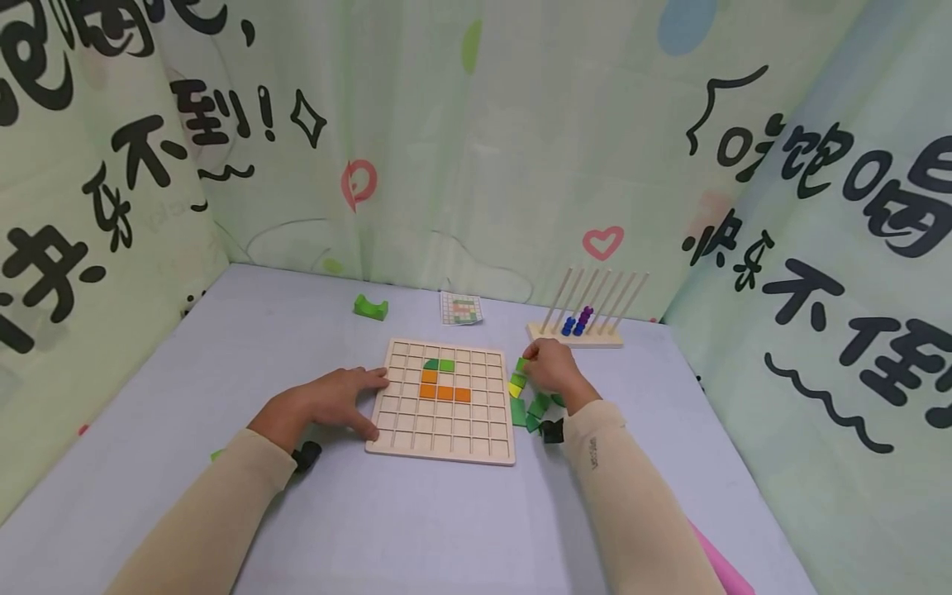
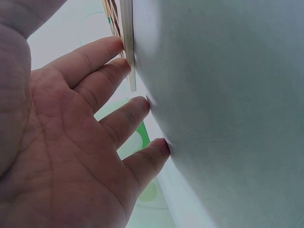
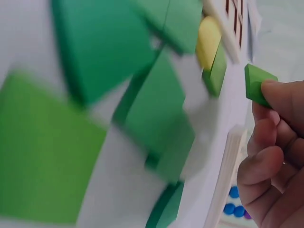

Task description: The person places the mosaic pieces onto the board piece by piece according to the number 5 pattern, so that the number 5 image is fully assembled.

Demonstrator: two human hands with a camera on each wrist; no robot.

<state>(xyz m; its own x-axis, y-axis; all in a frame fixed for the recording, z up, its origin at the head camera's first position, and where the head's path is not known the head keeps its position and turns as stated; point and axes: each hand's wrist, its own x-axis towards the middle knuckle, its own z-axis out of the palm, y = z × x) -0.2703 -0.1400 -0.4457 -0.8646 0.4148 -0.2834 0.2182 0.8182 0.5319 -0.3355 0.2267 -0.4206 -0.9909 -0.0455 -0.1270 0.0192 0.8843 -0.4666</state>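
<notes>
Between right-hand fingers (image 3: 263, 135), a green block (image 3: 255, 84).

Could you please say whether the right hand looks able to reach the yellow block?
Probably yes: the yellow block lies uncovered near the right hand, though that hand pinches a green block.

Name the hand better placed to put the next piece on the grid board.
The right hand, probably: it pinches a green block near the grid board and loose pieces. The left hand holds no piece; it rests at the board's left edge.
</notes>
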